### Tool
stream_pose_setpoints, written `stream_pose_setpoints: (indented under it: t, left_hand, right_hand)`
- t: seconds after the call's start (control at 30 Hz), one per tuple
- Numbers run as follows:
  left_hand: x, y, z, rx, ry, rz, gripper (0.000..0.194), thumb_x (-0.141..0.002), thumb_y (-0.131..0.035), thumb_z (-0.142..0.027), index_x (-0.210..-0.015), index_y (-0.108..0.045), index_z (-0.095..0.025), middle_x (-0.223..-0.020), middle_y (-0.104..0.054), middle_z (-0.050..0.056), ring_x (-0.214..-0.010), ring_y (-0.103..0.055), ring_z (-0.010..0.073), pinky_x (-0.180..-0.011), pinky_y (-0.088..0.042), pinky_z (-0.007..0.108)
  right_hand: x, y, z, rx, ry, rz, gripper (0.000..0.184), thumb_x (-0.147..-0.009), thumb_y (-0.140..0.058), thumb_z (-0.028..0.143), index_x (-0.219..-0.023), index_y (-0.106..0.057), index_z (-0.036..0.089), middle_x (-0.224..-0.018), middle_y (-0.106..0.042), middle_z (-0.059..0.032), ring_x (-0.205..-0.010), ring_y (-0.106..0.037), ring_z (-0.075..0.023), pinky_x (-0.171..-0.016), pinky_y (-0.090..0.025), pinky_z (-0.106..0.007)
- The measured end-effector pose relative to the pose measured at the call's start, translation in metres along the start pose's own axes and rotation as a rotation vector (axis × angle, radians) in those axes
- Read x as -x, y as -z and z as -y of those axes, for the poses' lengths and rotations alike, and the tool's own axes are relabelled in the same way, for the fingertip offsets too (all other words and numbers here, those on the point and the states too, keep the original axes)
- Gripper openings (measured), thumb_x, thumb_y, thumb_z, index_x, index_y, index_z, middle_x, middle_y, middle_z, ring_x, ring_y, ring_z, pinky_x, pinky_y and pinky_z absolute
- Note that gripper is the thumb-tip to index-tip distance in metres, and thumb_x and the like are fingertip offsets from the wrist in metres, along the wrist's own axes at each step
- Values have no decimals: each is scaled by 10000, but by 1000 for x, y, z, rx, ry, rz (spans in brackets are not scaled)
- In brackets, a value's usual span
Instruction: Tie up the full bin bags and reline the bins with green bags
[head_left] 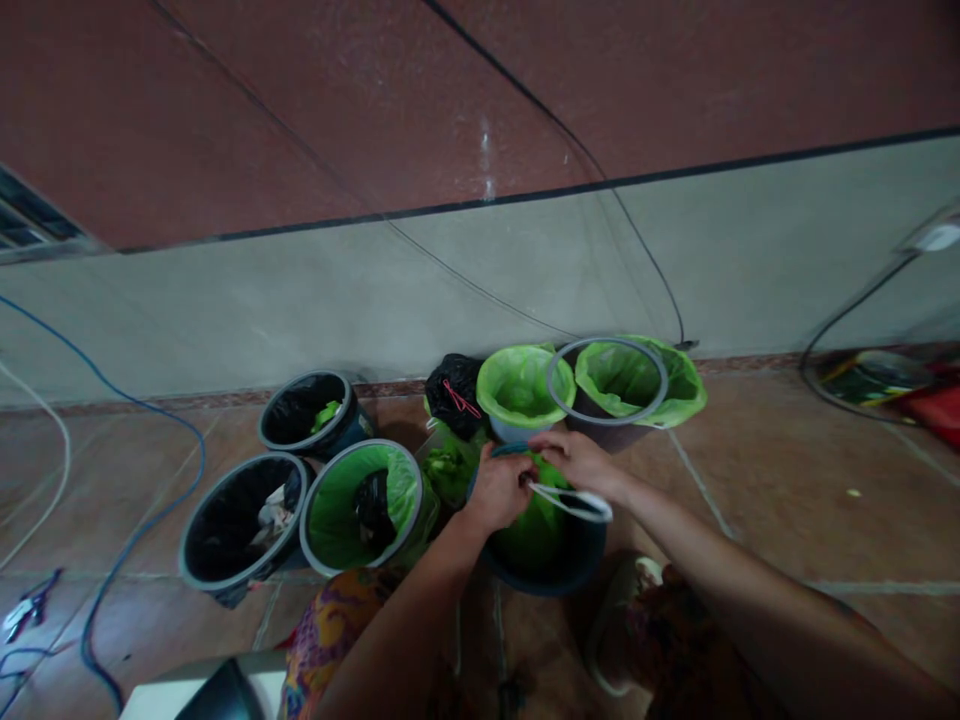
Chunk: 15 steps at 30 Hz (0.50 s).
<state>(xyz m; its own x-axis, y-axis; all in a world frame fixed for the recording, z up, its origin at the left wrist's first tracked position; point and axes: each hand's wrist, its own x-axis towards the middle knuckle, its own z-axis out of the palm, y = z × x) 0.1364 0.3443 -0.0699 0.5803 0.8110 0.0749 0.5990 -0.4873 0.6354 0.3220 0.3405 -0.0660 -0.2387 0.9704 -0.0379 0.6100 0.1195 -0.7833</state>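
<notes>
A dark blue bin (551, 580) stands on the floor in front of me, with a light green bin bag (536, 525) inside it. My left hand (504, 490) is closed at the far left of its rim, gripping the bag's edge. Close beside it, my right hand (579, 463) has bent fingers pinching the bag at the far rim. A white loop (574, 500) stretches from near the left fingers across the bin's opening. What lies under the fingertips is partly hidden.
Left stand a green-lined bin (324, 515) and black-lined bins (225, 530), (300, 400). Behind are a tied black bag (454, 395), a green-lined basin (517, 390) and a bin (611, 430) with a loose grey ring (568, 345). A blue hose (150, 525) crosses the floor.
</notes>
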Motion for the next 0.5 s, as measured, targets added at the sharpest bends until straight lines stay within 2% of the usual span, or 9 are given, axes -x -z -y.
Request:
stream_pose_setpoints:
  t: [0.1,0.27,0.4,0.5]
  left_hand:
    - [4,0,-4,-135,-146,-32,186,-839,-538,-102,-834,-684,-217,-880,-747,24,-883,-673,174,-1181,-192,506]
    - [8,0,-2,-291,-243,-111,211,-920,-464,-115,-940,-651,-210,-1031,-727,55,-976,-666,176,-1158,-286,466]
    - [10,-4,2,-372,-276,-169,201,-939,-451,-119,-963,-634,-197,-1021,-709,50,-997,-656,174,-1125,-346,426]
    - [10,-8,3,-386,-252,-217,198,-944,-448,-129,-954,-636,-188,-964,-697,48,-935,-654,170,-1117,-356,421]
  right_hand:
    - [-4,-2,11,-23,35,110,399,-837,-418,112,-1080,-727,183,-1048,-746,-73,-969,-664,-199,-887,-494,-329]
    - [-3,-2,23,-54,-57,210,337,-772,-427,59,-931,-713,139,-773,-683,-33,-675,-590,-131,-653,-473,-243]
    - [1,-3,25,-211,-165,311,355,-769,-428,62,-1015,-673,137,-630,-548,36,-511,-477,-88,-476,-383,-190]
    - [2,-3,23,-268,-232,347,352,-818,-442,121,-1108,-641,140,-620,-525,49,-472,-472,-91,-439,-390,-193]
